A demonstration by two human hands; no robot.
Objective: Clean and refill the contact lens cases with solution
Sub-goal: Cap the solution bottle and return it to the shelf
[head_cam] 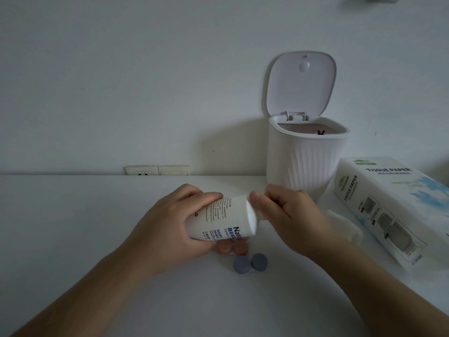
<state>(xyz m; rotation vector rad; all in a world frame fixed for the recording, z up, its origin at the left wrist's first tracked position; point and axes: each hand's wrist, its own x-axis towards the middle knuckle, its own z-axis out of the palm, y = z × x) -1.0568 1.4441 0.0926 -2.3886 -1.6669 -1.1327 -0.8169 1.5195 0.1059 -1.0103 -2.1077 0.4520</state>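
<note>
right hand (286,215) hides solution bottle (218,220) cap

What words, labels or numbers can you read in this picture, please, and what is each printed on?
"TISSUE PAPER": top face of the white and blue tissue paper pack.
"TISSUE PAPER": again along its near side.
"Nat", cut off: white plastic solution bottle gripped by the left hand.
"Contac", cut off: same bottle.
All other small print on both: too blurred to read.

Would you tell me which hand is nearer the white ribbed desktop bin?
Right. The right hand sits just before the white ribbed desktop bin; the left hand is farther left.
</note>
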